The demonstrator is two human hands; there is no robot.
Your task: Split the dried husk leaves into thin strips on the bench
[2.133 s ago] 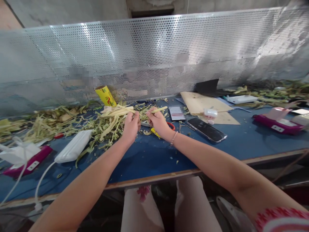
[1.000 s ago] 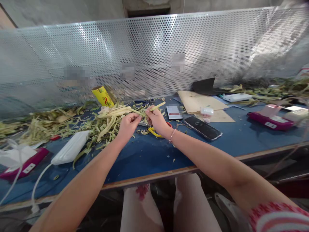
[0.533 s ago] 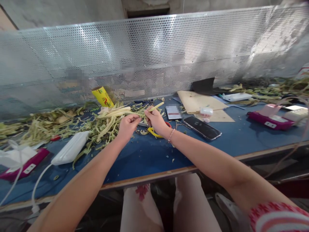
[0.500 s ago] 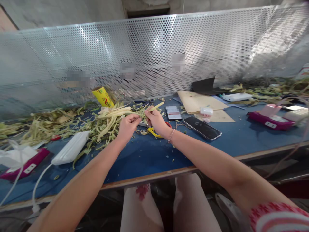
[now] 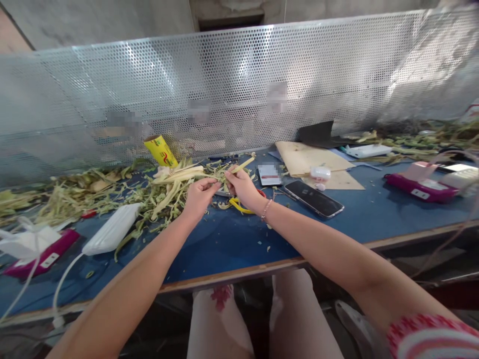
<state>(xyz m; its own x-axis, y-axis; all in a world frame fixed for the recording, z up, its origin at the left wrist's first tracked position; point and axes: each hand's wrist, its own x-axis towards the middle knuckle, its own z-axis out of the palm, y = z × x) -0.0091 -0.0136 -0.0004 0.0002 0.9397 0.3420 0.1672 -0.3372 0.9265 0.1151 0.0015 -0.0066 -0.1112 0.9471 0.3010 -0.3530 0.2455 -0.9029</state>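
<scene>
A pale green plant stalk (image 5: 245, 163) is pinched in my right hand (image 5: 239, 183), its upper end pointing up and to the right. My left hand (image 5: 202, 195) is closed beside it, thumb and fingertips pressed together on thin leafy bits of the same plant. Just below my right hand lie scissors with a yellow and red handle (image 5: 241, 207), partly hidden by that hand. Left of and behind my left hand spreads a pile of wilted stalks and leaves (image 5: 164, 194).
On the blue table (image 5: 232, 244) are a black phone (image 5: 314, 198), a small screen device (image 5: 269, 175), an earbud case (image 5: 320, 173), cardboard (image 5: 307, 157), a white power adapter (image 5: 112, 229), purple power strips (image 5: 421, 188) and a yellow tube (image 5: 160, 151). A perforated metal panel (image 5: 239, 65) stands behind.
Both hands stay nearly in place over the table, with the right still pinching the stalk. The view has shifted very slightly.
</scene>
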